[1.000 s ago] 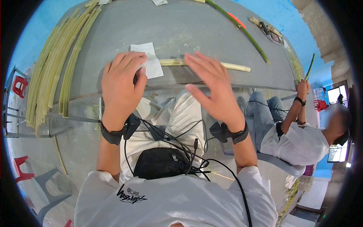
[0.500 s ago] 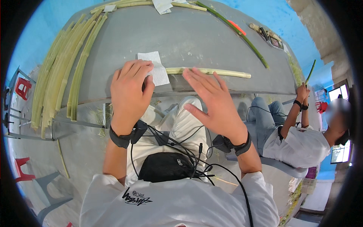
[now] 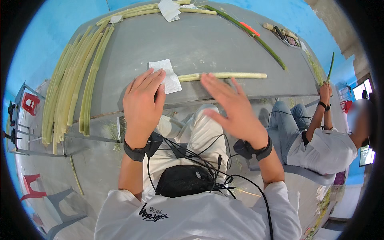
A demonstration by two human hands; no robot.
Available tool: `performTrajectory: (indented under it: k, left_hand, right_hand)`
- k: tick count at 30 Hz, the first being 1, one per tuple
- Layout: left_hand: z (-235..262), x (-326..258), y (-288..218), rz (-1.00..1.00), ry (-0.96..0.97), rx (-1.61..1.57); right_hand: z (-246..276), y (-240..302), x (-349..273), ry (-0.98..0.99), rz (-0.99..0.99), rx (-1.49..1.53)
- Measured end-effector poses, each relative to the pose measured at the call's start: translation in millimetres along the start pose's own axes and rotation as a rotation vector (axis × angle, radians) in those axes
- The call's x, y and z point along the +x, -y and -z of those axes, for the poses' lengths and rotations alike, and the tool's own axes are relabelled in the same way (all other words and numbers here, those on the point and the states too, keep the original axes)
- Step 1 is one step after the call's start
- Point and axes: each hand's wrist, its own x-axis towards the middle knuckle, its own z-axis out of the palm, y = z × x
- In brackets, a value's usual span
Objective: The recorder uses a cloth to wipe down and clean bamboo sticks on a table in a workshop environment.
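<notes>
2 bare hands reach over a grey table (image 3: pixel 208 44). The left hand (image 3: pixel 142 104) lies flat, fingers together and gripping nothing, its fingertips touching a white paper tissue (image 3: pixel 166 76) at 12 o'clock of it. The right hand (image 3: pixel 232 108) hovers open, fingers spread and empty, just near a pale peeled stalk (image 3: pixel 224 75) lying crosswise at its 12 o'clock; whether it touches is unclear. A bundle of long pale stalks (image 3: pixel 76 88) lies at 9 o'clock. Another person (image 3: pixel 324 144) sits at 3 o'clock, holding a green stem (image 3: pixel 330 68).
</notes>
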Motion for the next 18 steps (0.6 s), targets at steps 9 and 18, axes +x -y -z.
performTrajectory:
  k: [9,18]
  left_hand:
    - [-2,-1,-1,0.027,-0.006,0.025]
    - [-2,-1,-3,0.030,-0.016,0.011]
  right_hand:
    - [-4,0,7,-0.077,-0.052,0.008]
    - [11,-60,-12,-0.164,-0.260,-0.016]
